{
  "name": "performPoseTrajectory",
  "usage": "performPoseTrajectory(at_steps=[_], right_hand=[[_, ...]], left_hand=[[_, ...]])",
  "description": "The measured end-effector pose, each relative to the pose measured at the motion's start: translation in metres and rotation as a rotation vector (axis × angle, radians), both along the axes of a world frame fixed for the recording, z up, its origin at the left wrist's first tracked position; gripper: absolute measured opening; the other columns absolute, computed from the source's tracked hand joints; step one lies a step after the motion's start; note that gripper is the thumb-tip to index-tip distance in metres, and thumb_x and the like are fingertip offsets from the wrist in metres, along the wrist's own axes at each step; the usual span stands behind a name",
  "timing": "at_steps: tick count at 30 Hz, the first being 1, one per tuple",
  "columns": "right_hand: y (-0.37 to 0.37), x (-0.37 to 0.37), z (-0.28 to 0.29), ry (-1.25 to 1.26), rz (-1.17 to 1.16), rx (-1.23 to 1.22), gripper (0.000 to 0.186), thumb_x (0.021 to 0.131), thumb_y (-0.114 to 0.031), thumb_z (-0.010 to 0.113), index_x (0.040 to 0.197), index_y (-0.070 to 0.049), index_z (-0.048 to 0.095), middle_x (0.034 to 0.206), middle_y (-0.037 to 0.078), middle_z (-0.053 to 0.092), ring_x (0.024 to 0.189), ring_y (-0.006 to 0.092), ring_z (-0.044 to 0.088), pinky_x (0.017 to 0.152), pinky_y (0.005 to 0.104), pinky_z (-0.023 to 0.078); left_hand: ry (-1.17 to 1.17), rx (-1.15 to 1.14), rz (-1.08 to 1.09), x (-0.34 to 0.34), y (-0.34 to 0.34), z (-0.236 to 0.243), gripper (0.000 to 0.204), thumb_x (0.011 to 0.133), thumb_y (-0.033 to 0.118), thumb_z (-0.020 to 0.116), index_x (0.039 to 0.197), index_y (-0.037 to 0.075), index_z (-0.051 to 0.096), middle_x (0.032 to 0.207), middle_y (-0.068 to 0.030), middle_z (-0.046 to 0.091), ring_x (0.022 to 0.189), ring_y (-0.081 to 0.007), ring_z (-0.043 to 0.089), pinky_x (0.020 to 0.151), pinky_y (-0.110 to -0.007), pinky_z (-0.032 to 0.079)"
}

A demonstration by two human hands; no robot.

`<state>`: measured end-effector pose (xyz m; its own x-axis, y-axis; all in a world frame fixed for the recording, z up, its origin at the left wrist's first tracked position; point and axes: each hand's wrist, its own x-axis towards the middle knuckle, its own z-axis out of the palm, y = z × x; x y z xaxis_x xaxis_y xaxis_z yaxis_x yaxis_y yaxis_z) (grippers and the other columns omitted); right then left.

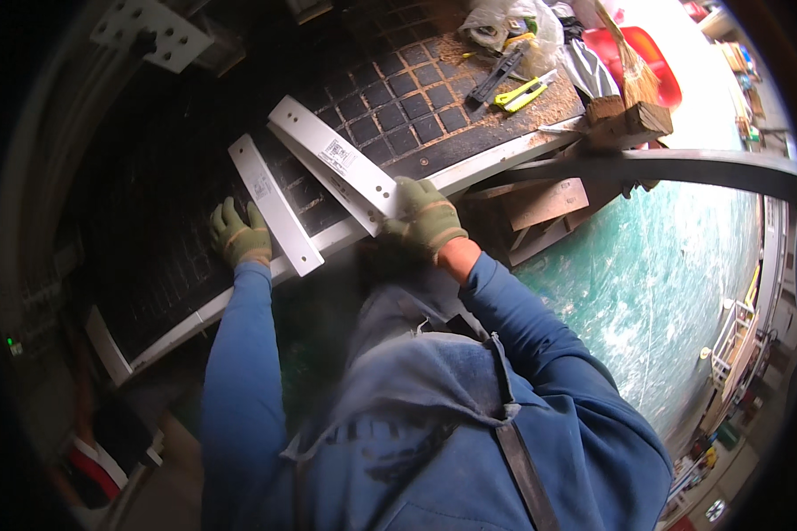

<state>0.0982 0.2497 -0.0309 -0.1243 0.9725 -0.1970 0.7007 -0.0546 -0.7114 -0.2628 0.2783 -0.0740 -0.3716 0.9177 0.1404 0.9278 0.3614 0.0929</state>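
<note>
Both hands wear green work gloves. My right hand (429,217) is closed round the near end of a white board (332,152) with holes at its ends and a printed label. Beneath that board lies a second white board (335,188), set at a slight angle, its near end close to my right fingers. My left hand (239,234) rests with fingers apart on the dark worktable (164,265). Just right of it a third white board (276,205) lies aslant, its near end sticking out past the table's pale edge.
A yellow utility knife (524,92) and a black tool (498,75) lie amid sawdust at the far right. Behind them are a plastic bag (540,26), a straw brush (633,71) and a red basin (655,66). A dark curved bar (700,166) crosses at right, above wooden pieces (549,205).
</note>
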Motion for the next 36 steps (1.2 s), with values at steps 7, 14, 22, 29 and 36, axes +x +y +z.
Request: performPoseTrajectory(at_steps=[7,14,22,29,36], right_hand=[[0.041,0.077,0.0,0.962,-0.241,-0.266,0.072,0.076,0.007,0.079,0.144,0.004,0.057,0.133,0.013,0.069,0.118,0.0208,0.068,0.1,0.0384,0.058],[0.052,0.105,-0.013,1.047,-0.327,-0.205,0.077,0.076,0.009,0.077,0.148,0.001,0.054,0.135,0.012,0.069,0.122,0.022,0.067,0.101,0.0386,0.058],[0.041,0.098,-0.024,1.032,-0.328,-0.166,0.074,0.076,0.008,0.077,0.147,0.0,0.056,0.132,0.011,0.07,0.119,0.0224,0.068,0.096,0.0375,0.06],[0.038,0.098,-0.029,0.949,-0.332,-0.154,0.082,0.074,-0.002,0.091,0.146,0.0,0.054,0.134,0.011,0.068,0.12,0.0208,0.067,0.097,0.0364,0.06],[0.037,0.089,-0.027,0.811,-0.303,-0.115,0.086,0.073,-0.003,0.091,0.15,-0.001,0.052,0.134,0.011,0.067,0.121,0.0207,0.066,0.103,0.0356,0.057]], left_hand=[[-0.032,0.029,-0.002,0.004,-0.002,0.004,0.048,0.102,0.041,0.065,0.141,0.013,0.063,0.148,-0.0154,0.057,0.141,-0.0363,0.051,0.118,-0.051,0.043],[0.022,0.031,-0.026,-0.002,0.001,-0.003,0.049,0.101,0.042,0.068,0.141,0.015,0.064,0.148,-0.015,0.058,0.14,-0.0349,0.052,0.115,-0.051,0.046],[0.049,0.024,-0.036,-0.003,-0.003,0.001,0.048,0.101,0.042,0.066,0.141,0.015,0.063,0.147,-0.0138,0.058,0.14,-0.0352,0.053,0.114,-0.053,0.045],[0.036,0.09,-0.049,-0.007,-0.002,-0.01,0.05,0.1,0.045,0.065,0.14,0.016,0.063,0.148,-0.0133,0.057,0.141,-0.0363,0.051,0.115,-0.056,0.043],[0.017,0.04,-0.003,0.001,-0.003,0.001,0.051,0.101,0.046,0.063,0.142,0.016,0.062,0.15,-0.0135,0.056,0.143,-0.0361,0.049,0.117,-0.055,0.041]])
